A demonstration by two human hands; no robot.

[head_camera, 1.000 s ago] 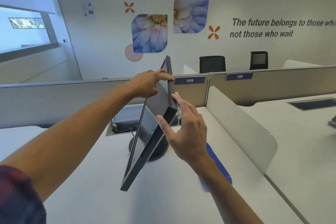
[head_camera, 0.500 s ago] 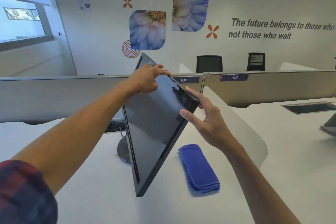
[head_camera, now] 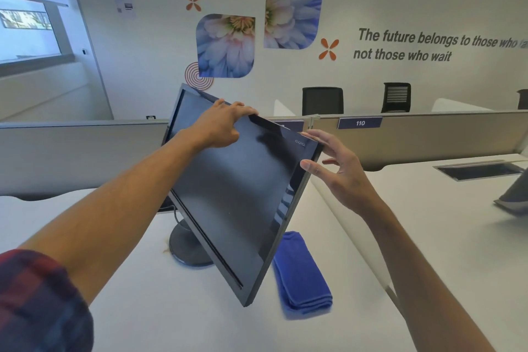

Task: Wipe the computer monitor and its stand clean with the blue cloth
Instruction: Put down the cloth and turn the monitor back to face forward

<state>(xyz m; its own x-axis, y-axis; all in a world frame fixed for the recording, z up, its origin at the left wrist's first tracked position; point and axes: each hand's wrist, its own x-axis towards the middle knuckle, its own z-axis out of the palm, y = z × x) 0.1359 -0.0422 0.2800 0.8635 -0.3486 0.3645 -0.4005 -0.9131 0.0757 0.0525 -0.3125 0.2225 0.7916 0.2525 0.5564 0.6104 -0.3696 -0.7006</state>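
Note:
The black monitor [head_camera: 237,191] stands tilted on its round dark stand [head_camera: 185,248] on the white desk [head_camera: 143,317], its dark screen facing me. My left hand [head_camera: 221,126] grips the monitor's top edge, fingers curled over it. My right hand [head_camera: 340,168] is at the monitor's upper right corner, thumb on the front bezel, fingers spread behind the corner. The folded blue cloth [head_camera: 303,277] lies on the desk to the right of the stand, partly under the screen's lower corner. Neither hand touches it.
A grey partition [head_camera: 71,151] runs behind the desk, with a label 110 [head_camera: 360,123]. A white curved divider [head_camera: 351,223] bounds the desk on the right. A second desk with a cable slot [head_camera: 480,170] lies beyond. Two black chairs [head_camera: 323,100] stand by the far wall.
The monitor has swung round from edge-on to its screen facing me. My right hand has loosened at the corner. The blue cloth has come into full view.

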